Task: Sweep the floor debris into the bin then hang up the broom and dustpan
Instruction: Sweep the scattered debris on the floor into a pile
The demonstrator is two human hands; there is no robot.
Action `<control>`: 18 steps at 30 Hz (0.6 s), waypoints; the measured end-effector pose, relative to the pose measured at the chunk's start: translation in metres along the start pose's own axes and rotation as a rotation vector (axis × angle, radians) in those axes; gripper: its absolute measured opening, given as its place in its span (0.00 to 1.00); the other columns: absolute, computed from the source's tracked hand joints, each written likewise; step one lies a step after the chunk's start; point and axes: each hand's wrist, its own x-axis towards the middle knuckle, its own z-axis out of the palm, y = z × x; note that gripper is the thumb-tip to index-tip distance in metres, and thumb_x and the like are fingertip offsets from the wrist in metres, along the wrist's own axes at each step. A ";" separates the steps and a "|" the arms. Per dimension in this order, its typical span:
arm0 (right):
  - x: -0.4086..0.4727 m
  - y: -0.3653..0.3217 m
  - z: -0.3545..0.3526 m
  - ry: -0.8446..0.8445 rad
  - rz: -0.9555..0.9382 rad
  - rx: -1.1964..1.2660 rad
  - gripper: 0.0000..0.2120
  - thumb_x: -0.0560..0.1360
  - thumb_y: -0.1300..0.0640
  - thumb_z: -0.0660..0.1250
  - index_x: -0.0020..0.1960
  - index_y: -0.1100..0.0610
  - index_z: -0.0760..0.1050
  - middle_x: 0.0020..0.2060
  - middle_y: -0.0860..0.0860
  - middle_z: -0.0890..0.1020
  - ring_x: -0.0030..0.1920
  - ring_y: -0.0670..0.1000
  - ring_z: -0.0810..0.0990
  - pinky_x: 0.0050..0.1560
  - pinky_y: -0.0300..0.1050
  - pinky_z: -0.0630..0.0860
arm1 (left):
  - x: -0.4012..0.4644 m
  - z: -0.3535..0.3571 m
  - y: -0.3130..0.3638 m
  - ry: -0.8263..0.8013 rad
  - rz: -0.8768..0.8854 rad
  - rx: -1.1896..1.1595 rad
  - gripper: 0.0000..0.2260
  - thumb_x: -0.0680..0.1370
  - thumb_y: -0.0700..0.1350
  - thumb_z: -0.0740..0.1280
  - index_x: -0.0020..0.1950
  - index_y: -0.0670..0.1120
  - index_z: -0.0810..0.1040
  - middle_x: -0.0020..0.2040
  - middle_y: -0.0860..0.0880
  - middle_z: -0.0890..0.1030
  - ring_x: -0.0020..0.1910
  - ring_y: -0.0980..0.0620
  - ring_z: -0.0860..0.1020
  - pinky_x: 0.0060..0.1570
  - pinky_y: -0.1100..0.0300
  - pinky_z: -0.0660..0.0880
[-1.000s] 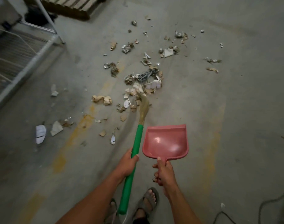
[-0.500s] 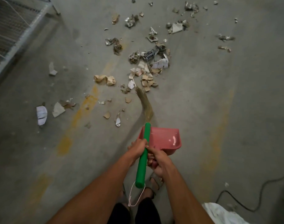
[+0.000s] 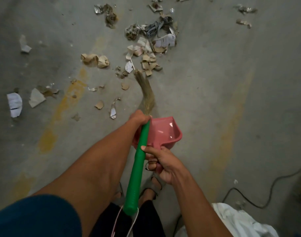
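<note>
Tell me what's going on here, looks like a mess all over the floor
A person is partway through sweeping a concrete floor. Their left hand grips the green-handled broom near the top of its handle, its bristles reaching toward a pile of torn paper and cardboard scraps. Their right hand holds a pink dustpan by its handle, tilted, next to the broom. The dustpan looks empty, and scraps lie scattered across the floor, so nothing appears collected yet.

We can read no text, label, brand or number anywhere; the white paper scraps (image 3: 165, 41) on the floor (image 3: 214, 82) carry only marks too blurred to read.
</note>
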 end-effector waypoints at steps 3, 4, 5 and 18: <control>0.000 -0.001 -0.002 -0.023 0.011 -0.006 0.17 0.76 0.65 0.76 0.57 0.59 0.70 0.30 0.49 0.67 0.24 0.42 0.62 0.21 0.35 0.61 | 0.012 0.008 -0.001 -0.040 0.011 -0.074 0.28 0.76 0.55 0.73 0.66 0.37 0.76 0.62 0.37 0.81 0.58 0.38 0.82 0.58 0.49 0.81; 0.000 -0.001 -0.001 -0.025 0.015 -0.019 0.15 0.77 0.65 0.76 0.55 0.59 0.70 0.31 0.49 0.69 0.25 0.42 0.63 0.22 0.34 0.61 | 0.014 0.011 -0.002 -0.067 0.030 -0.115 0.24 0.77 0.52 0.71 0.65 0.36 0.76 0.60 0.37 0.82 0.56 0.39 0.83 0.56 0.47 0.82; -0.001 0.000 -0.002 -0.019 0.021 -0.031 0.14 0.77 0.63 0.76 0.55 0.59 0.71 0.32 0.51 0.72 0.25 0.42 0.63 0.22 0.34 0.61 | 0.014 0.013 -0.003 -0.092 0.050 -0.155 0.21 0.78 0.50 0.70 0.64 0.36 0.76 0.58 0.37 0.82 0.53 0.39 0.83 0.55 0.45 0.82; -0.005 -0.006 -0.016 0.313 -0.095 -0.244 0.16 0.88 0.51 0.58 0.66 0.64 0.67 0.39 0.55 0.73 0.24 0.45 0.66 0.22 0.38 0.65 | -0.111 0.008 -0.061 0.059 0.114 -0.717 0.23 0.80 0.50 0.63 0.73 0.67 0.66 0.41 0.46 0.81 0.31 0.48 0.79 0.32 0.53 0.78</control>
